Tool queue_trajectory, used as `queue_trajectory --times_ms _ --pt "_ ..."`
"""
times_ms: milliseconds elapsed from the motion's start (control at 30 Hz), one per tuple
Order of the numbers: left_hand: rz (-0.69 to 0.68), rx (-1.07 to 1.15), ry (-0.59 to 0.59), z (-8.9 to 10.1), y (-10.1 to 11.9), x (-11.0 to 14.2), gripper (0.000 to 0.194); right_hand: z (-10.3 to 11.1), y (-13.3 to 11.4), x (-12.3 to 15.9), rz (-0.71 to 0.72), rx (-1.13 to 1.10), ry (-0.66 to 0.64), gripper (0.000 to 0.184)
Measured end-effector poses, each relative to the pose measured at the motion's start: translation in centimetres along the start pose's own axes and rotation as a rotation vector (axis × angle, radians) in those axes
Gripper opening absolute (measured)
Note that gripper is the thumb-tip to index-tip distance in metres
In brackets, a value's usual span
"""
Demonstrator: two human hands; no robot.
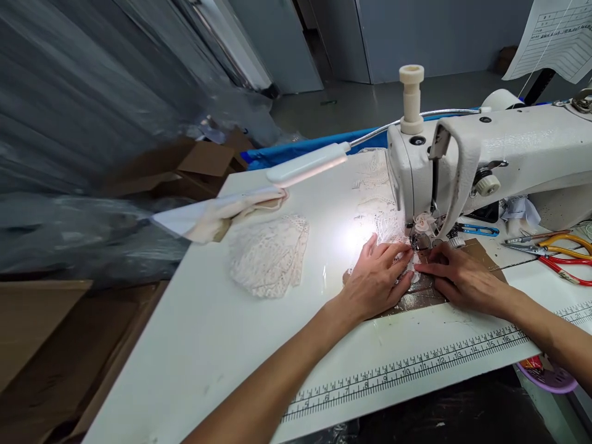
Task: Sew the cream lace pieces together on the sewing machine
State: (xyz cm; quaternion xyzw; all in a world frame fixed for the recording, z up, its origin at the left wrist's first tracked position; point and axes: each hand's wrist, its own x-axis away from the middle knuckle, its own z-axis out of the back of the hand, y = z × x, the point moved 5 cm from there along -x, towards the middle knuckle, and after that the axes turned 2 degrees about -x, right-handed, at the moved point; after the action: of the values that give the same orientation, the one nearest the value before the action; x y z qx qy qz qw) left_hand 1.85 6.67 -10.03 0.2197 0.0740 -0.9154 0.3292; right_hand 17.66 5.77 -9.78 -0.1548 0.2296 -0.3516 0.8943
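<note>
At the sewing machine (419, 166), my left hand (377, 277) rests on white lace fabric (388, 228), its fingers bent and pressing it by the presser foot. My right hand (462, 274) is on the other side, index finger and thumb closed at the edge of a small lace strip (415, 268). The fingertips of both hands almost meet just in front of the needle area. A pale fabric rosette (424, 222) shows at the needle. Under the hands lies a brown taped sheet (416, 300). The fingertips partly hide the lace.
A lace pile (271, 256) and folded cream fabric (222, 213) lie on the left of the table. A white lamp (308, 165) reaches over it. Scissors (567, 246) and blue snips (480, 230) lie right. A ruler strip (407, 373) lines the front edge. Cardboard boxes (206, 158) stand left.
</note>
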Motion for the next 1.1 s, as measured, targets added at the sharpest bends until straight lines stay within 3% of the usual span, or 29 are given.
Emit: queue_trajectory --times_ms 500,900,1100 --pt "-0.109 -0.051 0.040 0.3 0.5 -0.1 0.030 -0.6 1.1 0.3 -0.072 0.053 -0.025 0.037" --pt "0.008 -0.030 -0.047 -0.2 -0.2 -0.2 0.033 -0.4 0.4 -0.3 -0.020 0.133 0.019 0.036" --pt "0.066 -0.050 -0.049 -0.4 -0.6 -0.7 0.034 -0.6 -0.2 -1.1 -0.038 0.215 -0.049 0.039"
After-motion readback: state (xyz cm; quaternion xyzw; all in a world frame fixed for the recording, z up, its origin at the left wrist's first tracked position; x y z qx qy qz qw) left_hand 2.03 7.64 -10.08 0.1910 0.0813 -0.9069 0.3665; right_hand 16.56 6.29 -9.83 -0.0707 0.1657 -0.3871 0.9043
